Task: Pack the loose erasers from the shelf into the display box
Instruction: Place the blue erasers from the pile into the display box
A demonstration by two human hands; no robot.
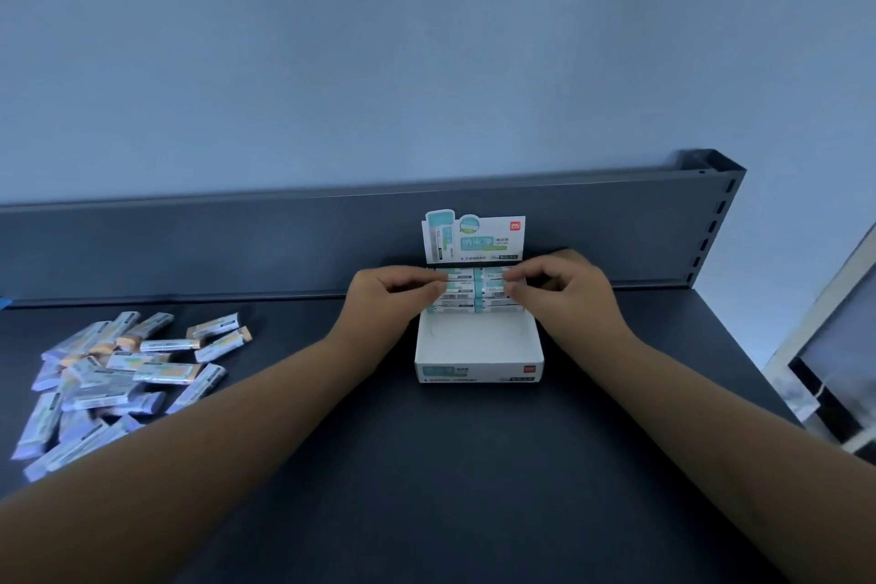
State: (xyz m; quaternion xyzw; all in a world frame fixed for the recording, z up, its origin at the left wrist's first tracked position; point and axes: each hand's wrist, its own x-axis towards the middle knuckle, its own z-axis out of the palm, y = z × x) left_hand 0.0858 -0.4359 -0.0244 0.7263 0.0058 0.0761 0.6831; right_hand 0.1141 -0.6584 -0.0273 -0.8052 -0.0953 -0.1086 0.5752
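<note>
The left hand (384, 299) and right hand (564, 294) each pinch an outer end of the packed erasers (474, 294), which lie crosswise between them in 2 columns at the display box's (479, 346) far end. The loose erasers (128, 370) lie jumbled on the shelf (426, 465), well out beyond the left hand, the nearer one.

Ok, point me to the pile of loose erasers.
Head view, far left: the loose erasers lie heaped on the dark shelf, left of the display box.
</note>
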